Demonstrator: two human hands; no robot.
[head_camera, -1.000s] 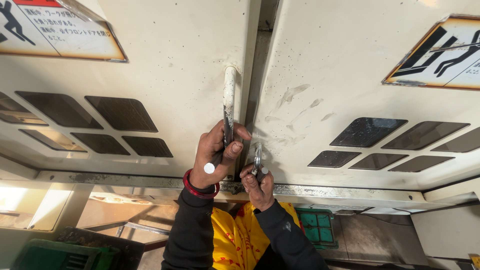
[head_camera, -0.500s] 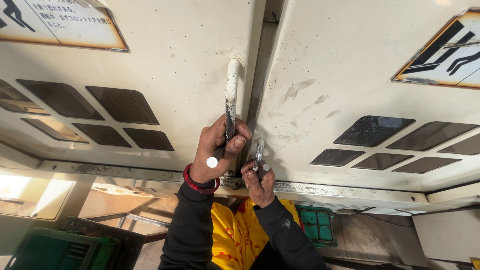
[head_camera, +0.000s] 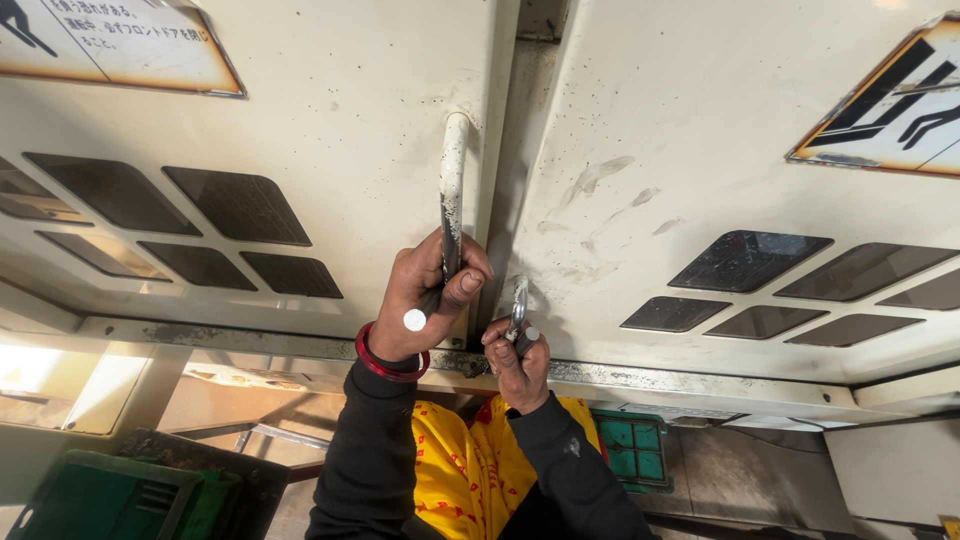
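Note:
My left hand (head_camera: 425, 297) is closed around the lower end of a white, worn grab handle (head_camera: 453, 175) fixed to a cream metal panel (head_camera: 330, 120), with a red bangle at the wrist. My right hand (head_camera: 515, 360) grips a small silver metal latch handle (head_camera: 518, 303) at the foot of the neighbouring cream panel (head_camera: 700, 120). A dark vertical gap (head_camera: 505, 150) runs between the two panels. Both arms wear black sleeves over yellow patterned cloth.
Both panels carry dark mesh vent openings (head_camera: 235, 205) and a framed warning sticker (head_camera: 885, 105) at each upper corner. A dirty metal ledge (head_camera: 700, 378) runs along the panels' base. Below are a green crate (head_camera: 105, 500) and a green grid mat (head_camera: 625, 448).
The view has drifted slightly; both hands hold the same grips on the grab handle and the latch handle.

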